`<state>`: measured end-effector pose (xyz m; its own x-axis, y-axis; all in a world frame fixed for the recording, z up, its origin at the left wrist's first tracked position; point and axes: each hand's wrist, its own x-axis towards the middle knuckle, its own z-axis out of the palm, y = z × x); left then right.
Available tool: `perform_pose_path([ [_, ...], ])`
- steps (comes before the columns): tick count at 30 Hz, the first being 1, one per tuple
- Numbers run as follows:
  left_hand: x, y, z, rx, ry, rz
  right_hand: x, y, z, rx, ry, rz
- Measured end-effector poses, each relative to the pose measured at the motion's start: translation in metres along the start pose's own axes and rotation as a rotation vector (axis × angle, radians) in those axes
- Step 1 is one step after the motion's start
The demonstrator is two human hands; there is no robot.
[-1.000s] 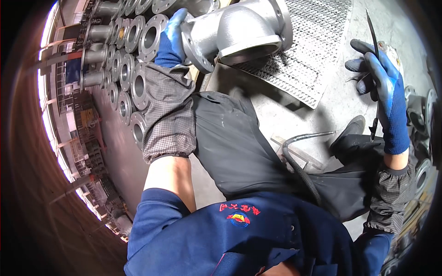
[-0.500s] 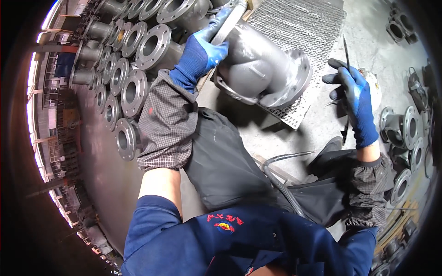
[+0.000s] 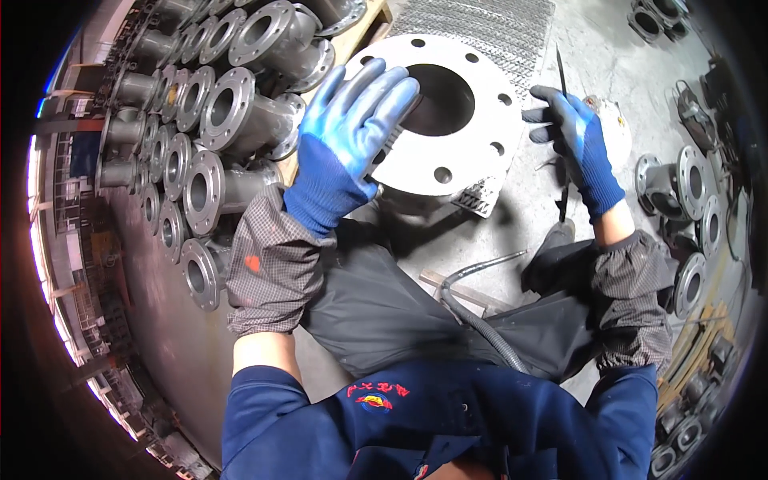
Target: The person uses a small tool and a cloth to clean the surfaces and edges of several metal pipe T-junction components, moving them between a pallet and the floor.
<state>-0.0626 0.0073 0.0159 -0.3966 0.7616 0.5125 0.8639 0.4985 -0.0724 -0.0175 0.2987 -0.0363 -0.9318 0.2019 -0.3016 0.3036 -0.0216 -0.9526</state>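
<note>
A grey cast-metal pipe fitting stands with its broad round flange facing up, bolt holes around a dark bore. My left hand, in a blue glove with a grey-coated palm, is open against the left side of this flange, fingers stretched over its rim. To the right of the flange, my gloved right hand holds a long, thin dark rod that sticks out above and below the hand. The rod's exact kind cannot be made out. Most of the fitting's body is hidden below the flange.
A ridged metal plate lies beneath and beyond the fitting. Many flanged castings are stacked at the left, others at the right. A dark hose runs between my legs, near a wooden piece. A round pale object sits behind my right hand.
The fitting has gone from lying on its side to standing with its flange up. My left hand has let go its grip on the rim and opened. The right hand still holds the rod.
</note>
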Motion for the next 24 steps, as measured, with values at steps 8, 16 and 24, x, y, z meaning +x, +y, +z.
perform_pose_path([
  [8, -0.028, -0.013, 0.016, 0.097, -0.045, -0.209, 0.049, 0.007, 0.022, -0.565, -0.043, -0.868],
  [16, -0.069, -0.060, 0.034, -0.231, -0.168, -0.793, 0.057, 0.000, 0.049, -0.355, -0.078, -0.566],
  [24, -0.025, -0.039, 0.057, -1.528, 0.089, -1.140, 0.065, 0.002, 0.050, -0.151, -0.039, -0.347],
])
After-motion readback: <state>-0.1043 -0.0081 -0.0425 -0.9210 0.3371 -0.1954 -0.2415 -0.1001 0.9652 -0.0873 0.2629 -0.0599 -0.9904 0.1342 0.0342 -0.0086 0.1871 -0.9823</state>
